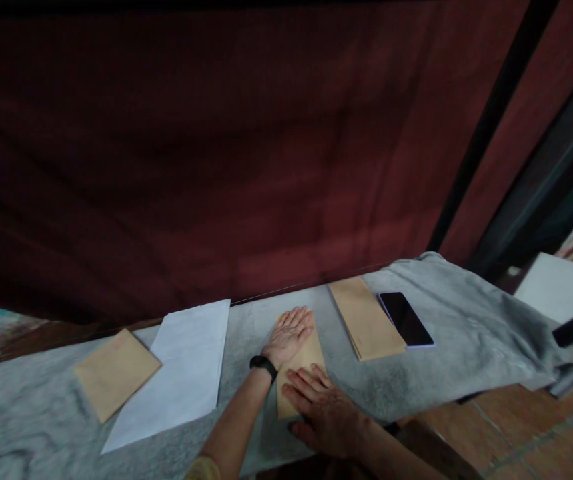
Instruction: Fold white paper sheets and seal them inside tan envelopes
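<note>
Brown paper strip (310, 351) lies on the tabletop (250, 328), right of the white sheets (183, 370). The left hand (290, 337) rests on its far half, the right hand (322, 412) on its near half, both spread flat.

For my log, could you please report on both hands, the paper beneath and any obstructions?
Left hand and right hand on brown paper. Paper flat on grey cloth. Phone off to the right; no obstruction visible.
</note>
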{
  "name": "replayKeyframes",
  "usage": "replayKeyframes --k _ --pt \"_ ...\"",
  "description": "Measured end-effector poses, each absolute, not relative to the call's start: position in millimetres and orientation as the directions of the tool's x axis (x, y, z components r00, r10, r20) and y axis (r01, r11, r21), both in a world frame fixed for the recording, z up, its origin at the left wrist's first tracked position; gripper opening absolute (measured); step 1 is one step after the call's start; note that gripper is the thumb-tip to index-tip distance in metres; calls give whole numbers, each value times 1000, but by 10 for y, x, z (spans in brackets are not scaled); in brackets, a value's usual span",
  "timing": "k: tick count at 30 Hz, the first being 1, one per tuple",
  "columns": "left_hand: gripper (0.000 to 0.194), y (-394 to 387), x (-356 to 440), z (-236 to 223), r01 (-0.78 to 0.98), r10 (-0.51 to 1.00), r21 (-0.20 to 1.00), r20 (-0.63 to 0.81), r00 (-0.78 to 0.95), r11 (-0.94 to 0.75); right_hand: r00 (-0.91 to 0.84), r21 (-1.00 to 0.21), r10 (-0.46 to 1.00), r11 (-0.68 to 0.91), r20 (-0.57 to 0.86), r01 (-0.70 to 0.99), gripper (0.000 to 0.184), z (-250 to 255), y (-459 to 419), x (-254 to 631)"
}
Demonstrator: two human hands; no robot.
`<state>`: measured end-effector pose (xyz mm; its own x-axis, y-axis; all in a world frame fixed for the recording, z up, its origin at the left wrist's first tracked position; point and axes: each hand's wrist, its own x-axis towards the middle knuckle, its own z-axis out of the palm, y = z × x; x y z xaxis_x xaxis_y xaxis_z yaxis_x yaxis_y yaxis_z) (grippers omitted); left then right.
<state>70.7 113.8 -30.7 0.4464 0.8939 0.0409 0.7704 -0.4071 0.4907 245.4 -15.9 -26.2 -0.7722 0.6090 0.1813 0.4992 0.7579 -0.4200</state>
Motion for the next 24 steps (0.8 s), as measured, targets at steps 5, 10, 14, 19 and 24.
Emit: replayKeyframes --k 5,10,14,19,24 --pt "53 1062 721 -354 777 873 432 54 484 -458 -769 -464 619 735 161 495 65 -288 -155 2463" --pt "52 911 691 -343 738 846 461 53 531 -492 -782 -526 607 716 145 459 65 -228 -120 2509" --pt "52 849 682 -310 714 832 478 71 550 -512 -776 -646 612 656 151 391 41 -188 -35 2543" --pt "54 708 662 -293 696 799 454 61 598 -556 -691 -788 713 491 119 371 29 -219 25 2524" --pt "55 605 638 -300 674 788 469 80 611 -570 -554 -934 811 322 188 155 41 -144 20 2527"
